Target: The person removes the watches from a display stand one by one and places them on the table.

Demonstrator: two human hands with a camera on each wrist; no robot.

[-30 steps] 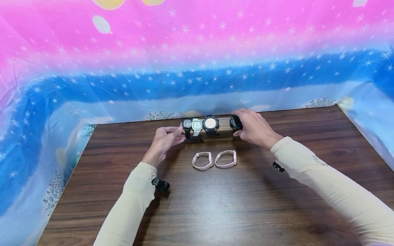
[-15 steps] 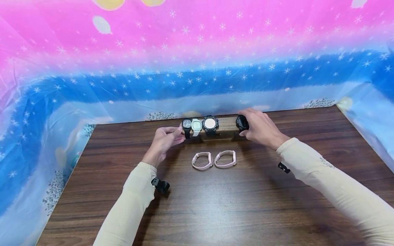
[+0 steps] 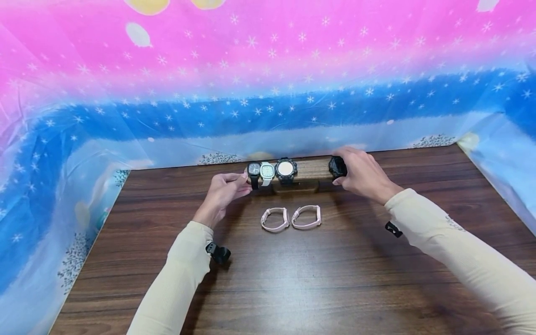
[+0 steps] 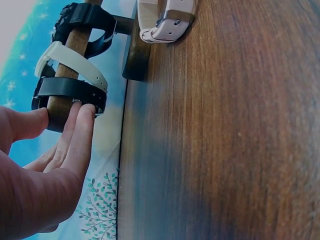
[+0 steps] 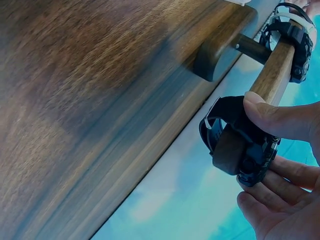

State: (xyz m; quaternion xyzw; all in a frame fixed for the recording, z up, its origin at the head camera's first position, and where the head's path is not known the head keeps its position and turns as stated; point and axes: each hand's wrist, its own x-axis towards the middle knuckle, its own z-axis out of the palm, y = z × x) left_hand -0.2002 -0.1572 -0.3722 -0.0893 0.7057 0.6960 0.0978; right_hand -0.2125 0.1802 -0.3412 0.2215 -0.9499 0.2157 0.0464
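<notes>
A wooden watch stand (image 3: pixel 313 169) with a horizontal bar stands near the table's back edge. My left hand (image 3: pixel 221 195) pinches the bar's left end between thumb and fingers, beside a black square-faced watch (image 3: pixel 254 169). Right of that watch, a pale green watch (image 3: pixel 267 171) and a chunky black watch (image 3: pixel 286 168) with a glare-bright face hang on the bar. At the bar's right end my right hand (image 3: pixel 365 176) grips another black watch (image 5: pixel 232 112). Its strap loops round the bar, with the bar's end face showing through it in the right wrist view.
Two pink wristbands (image 3: pixel 307 217) lie side by side on the brown wooden table (image 3: pixel 268 288), in front of the stand. The stand's base (image 5: pixel 227 40) is a rounded wooden block. A snowflake-printed cloth (image 3: pixel 268 111) rises behind the table.
My right hand has slid the black watch rightward along the bar to its end, baring more wood between the watches. The left hand stays in place.
</notes>
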